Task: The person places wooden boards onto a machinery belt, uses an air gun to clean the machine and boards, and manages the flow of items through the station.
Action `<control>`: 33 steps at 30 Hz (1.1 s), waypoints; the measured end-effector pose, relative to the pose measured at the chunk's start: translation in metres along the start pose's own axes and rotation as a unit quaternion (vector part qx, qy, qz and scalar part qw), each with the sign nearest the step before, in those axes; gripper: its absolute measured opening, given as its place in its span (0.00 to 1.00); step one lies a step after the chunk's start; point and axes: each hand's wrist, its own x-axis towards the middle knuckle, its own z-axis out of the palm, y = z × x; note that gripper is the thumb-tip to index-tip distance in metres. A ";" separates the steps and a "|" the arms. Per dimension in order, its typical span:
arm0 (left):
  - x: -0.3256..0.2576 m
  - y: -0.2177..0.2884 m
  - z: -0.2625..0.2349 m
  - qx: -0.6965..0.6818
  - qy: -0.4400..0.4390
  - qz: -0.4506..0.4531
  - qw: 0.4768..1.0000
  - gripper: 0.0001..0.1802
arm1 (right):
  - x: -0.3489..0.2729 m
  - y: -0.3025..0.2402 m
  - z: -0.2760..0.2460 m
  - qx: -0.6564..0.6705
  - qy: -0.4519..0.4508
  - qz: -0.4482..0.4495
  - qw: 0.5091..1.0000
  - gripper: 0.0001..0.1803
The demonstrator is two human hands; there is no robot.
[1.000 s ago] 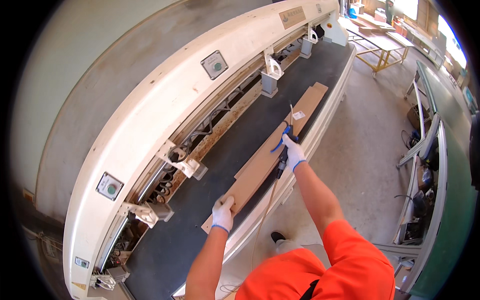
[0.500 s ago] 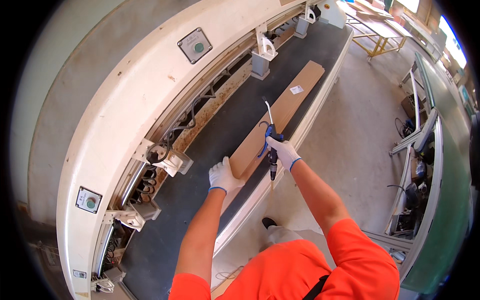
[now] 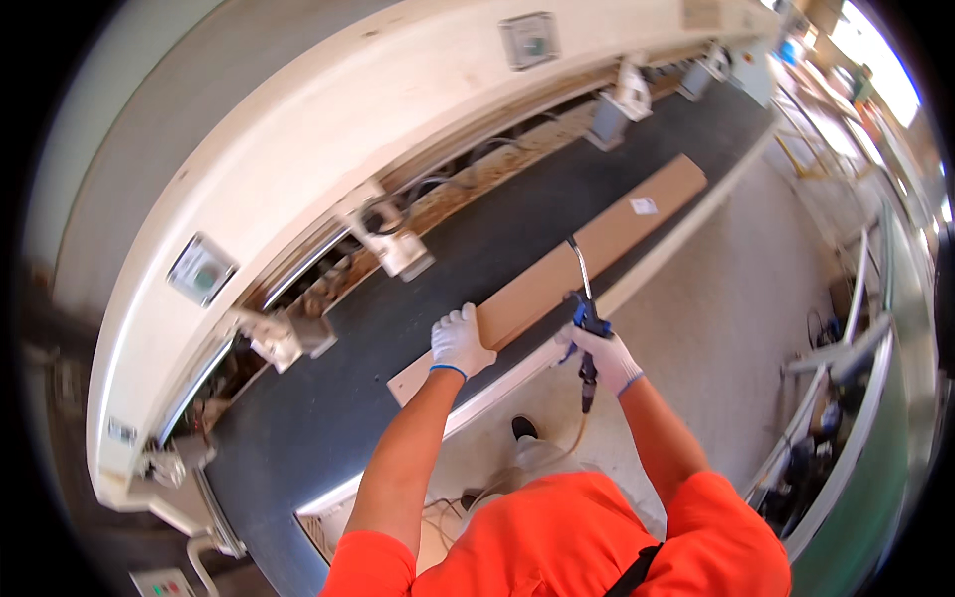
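A long brown wooden board (image 3: pixel 597 249) lies lengthwise on the dark conveyor belt (image 3: pixel 328 398) of a cream-coloured machine. My left hand (image 3: pixel 460 341), in a white glove, rests flat on the board near its lower end. My right hand (image 3: pixel 603 356), also gloved, grips a blue air blow gun (image 3: pixel 587 318). Its thin curved metal nozzle (image 3: pixel 580 269) points up along the board's near edge. A hose hangs down from the gun's handle.
Cream machine housing (image 3: pixel 328 149) with square panels and grey brackets runs along the belt's far side. The belt's white front rail (image 3: pixel 497 398) stands between me and the board. Concrete floor (image 3: pixel 726 298) lies to the right, with metal frames and carts at the far right.
The view and both hands have shifted along the board toward its lower end. My left hand has moved up beside the right one. The blow gun stays in my right hand.
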 end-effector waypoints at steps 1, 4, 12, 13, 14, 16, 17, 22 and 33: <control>-0.012 -0.016 0.006 -0.010 0.024 0.004 1.000 0.60 | -0.006 0.002 0.009 -0.026 -0.006 0.029 0.999 0.16; -0.062 -0.052 0.032 -0.062 0.150 0.002 0.987 0.58 | -0.017 0.018 0.013 -0.098 -0.058 -0.020 0.993 0.16; -0.358 -0.174 0.112 -0.501 0.318 -0.343 0.728 0.25 | -0.118 0.029 0.116 -0.738 -0.277 -0.029 0.614 0.38; -0.417 -0.184 0.138 -0.513 0.360 -0.370 0.685 0.25 | -0.133 0.037 0.139 -0.764 -0.274 -0.084 0.578 0.37; -0.470 -0.187 0.165 -0.525 0.402 -0.395 0.637 0.26 | -0.150 0.048 0.161 -0.784 -0.270 -0.141 0.540 0.36; -0.559 -0.181 0.186 -0.514 0.435 -0.447 0.588 0.25 | -0.183 0.067 0.191 -0.714 -0.432 0.049 0.548 0.35; -0.613 -0.174 0.196 -0.502 0.451 -0.481 0.560 0.25 | -0.208 0.071 0.212 -0.680 -0.509 0.073 0.522 0.36; -0.813 -0.149 0.258 -0.413 0.607 -0.574 0.364 0.25 | -0.360 0.145 0.317 -0.663 -0.537 0.096 0.512 0.16; -1.081 -0.016 0.429 -0.178 0.669 -0.722 -0.007 0.23 | -0.549 0.291 0.429 -0.618 -0.710 0.064 0.332 0.12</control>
